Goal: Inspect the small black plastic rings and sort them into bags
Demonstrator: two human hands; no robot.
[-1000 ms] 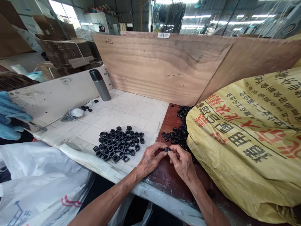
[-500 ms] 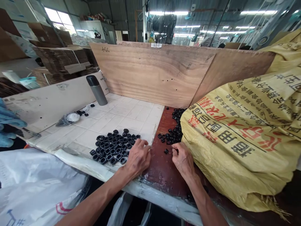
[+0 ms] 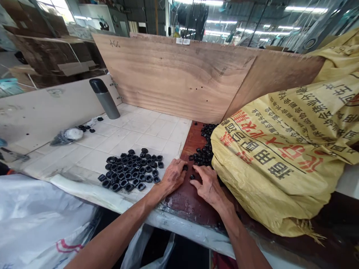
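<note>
Head view: a black ring (image 3: 185, 168) lies just beside the fingertips of the left hand (image 3: 174, 176), and another ring (image 3: 192, 177) lies near the right hand (image 3: 207, 186). Both hands are open, holding nothing, over the brown board (image 3: 182, 201). A pile (image 3: 130, 172) sits on the tiles (image 3: 146, 142); a heap (image 3: 203, 153) lies against the yellow sack (image 3: 266, 160). The hands are closer together than a moment earlier.

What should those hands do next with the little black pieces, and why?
Probably the right hand should pick up the single black piece just beyond its fingertips. That piece lies apart from the heap on the reddish-brown board, and the hand's fingers are already spread right beside it, so it looks like the easiest one to reach.
</note>
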